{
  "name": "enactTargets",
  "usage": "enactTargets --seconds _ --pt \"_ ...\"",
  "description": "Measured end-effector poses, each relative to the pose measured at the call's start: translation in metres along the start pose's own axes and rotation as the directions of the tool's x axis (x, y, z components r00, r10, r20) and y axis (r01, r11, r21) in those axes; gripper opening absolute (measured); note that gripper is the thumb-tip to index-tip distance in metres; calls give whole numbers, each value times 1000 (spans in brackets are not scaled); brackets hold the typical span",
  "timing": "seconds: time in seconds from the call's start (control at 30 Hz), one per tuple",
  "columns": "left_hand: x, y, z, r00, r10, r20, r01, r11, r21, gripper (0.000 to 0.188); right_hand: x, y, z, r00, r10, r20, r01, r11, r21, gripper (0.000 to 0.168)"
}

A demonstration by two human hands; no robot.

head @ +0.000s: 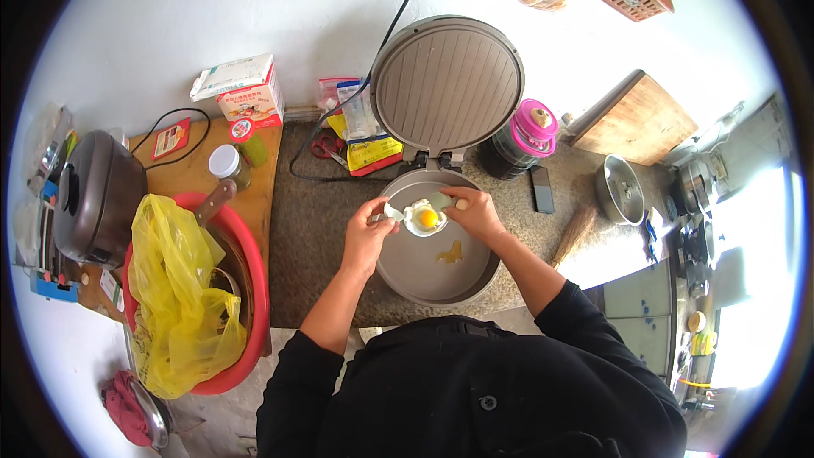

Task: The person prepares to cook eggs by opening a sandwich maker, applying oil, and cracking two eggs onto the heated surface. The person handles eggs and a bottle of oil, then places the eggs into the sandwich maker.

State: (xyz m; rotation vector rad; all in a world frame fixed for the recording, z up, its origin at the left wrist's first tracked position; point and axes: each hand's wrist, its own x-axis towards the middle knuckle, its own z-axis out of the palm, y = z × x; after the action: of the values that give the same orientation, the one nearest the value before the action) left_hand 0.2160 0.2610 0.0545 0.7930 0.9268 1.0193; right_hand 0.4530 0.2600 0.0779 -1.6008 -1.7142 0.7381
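An electric griddle pan [439, 280] stands with its ridged lid [448, 83] raised. Inside the pan lies an egg [427, 219] with a whole yellow yolk and partly whitened white around it; a separate clear, yellowish puddle [450, 253] is nearer its front. My left hand [370, 229] holds a piece of eggshell [393, 212] between thumb and fingers, just left of the egg. On the other side, my right hand [474, 211] grips another pale eggshell piece [440, 201], close above the egg's upper right.
At left, a yellow plastic bag [181, 305] and a knife [215, 201] rest in a red basin [259, 280]. Scissors [327, 147] lie behind the griddle. A pink-lidded container [534, 127], phone [542, 189], hand brush [575, 235] and metal bowl [620, 191] are at right.
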Motion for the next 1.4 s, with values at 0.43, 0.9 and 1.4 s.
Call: enactTargets --seconds 0.43,0.9,1.4 --pt "-25 9 8 959 -109 261 147 981 -130 54 -46 -29 24 866 339 369 -458 240 856 41" --pt "-67 22 24 923 -40 384 12 997 75 57 -103 -68 24 955 236 178 -283 564 775 38" --pt "-89 0 -11 998 -57 -22 58 995 78 42 -142 50 -52 928 348 136 -196 146 970 26"
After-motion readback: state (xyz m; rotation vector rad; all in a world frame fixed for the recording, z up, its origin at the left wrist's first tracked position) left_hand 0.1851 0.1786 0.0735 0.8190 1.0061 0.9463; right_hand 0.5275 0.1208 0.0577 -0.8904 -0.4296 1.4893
